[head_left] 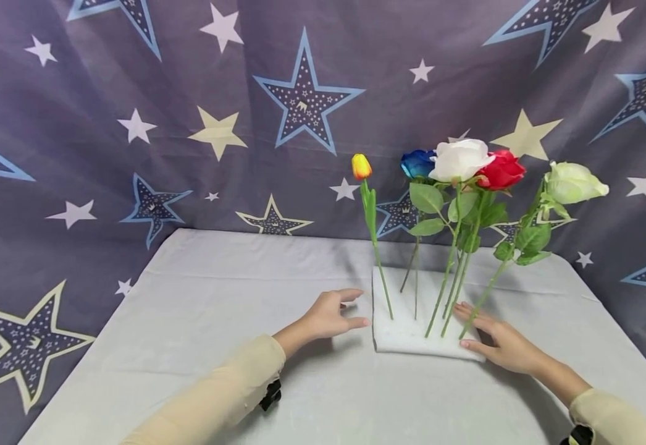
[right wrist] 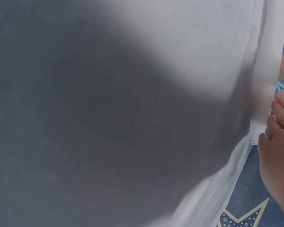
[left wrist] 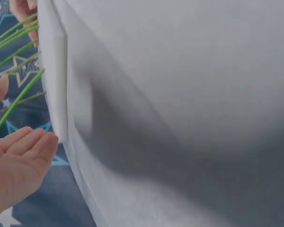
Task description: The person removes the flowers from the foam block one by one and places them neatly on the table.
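A white foam block (head_left: 401,340) lies on the table with several artificial flowers standing in it. At its left is a yellow-orange tulip (head_left: 361,167); further right are a blue rose (head_left: 416,164), a white rose (head_left: 459,159), a red rose (head_left: 502,170) and a pale green rose (head_left: 574,183) that leans right. My left hand (head_left: 331,314) is just left of the block, thumb and fingers spread apart with nothing between them. At the block's right end, my right hand (head_left: 503,346) rests its fingers and thumb on the foam, beside the pale green rose's stem.
A pale cloth covers the table (head_left: 217,296). Behind it hangs a dark curtain (head_left: 201,80) printed with stars, close to the flower heads. The stems rise high and spread out above the block, with green leaves (head_left: 426,198) at mid height.
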A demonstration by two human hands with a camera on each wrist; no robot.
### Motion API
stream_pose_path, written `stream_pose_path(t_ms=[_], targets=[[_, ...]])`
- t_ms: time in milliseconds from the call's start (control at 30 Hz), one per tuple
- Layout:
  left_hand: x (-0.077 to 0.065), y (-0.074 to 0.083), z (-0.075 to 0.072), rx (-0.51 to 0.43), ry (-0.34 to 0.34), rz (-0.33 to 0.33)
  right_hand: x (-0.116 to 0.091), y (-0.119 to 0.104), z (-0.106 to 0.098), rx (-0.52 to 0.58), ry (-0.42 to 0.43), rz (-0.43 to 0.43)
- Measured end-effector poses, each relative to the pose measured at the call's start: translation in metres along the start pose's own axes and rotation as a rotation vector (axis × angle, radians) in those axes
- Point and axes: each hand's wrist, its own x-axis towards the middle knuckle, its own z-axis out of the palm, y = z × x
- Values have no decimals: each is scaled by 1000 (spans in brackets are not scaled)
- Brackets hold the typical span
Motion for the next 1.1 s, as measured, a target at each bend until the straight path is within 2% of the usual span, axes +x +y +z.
stream_pose_path(t_ms=[133,333,500,867,1033,1100], targets=[[0,0,-9,-5,10,1,0,-1,-2,-25,-16,12],[5,6,-21,-35,33,-1,5,2,-6,-72,-3,-58],[13,11,-25,-95,45,5,6,3,-8,-102,-4,-89],[28,23,-32,-333,67,-91,13,4,-13,-138,-22,-96],[38,24,-35,-467,92,-150,13,4,-11,-137,-7,-101],[42,24,-35,-558,98,-177,13,4,-10,-137,-6,-103]])
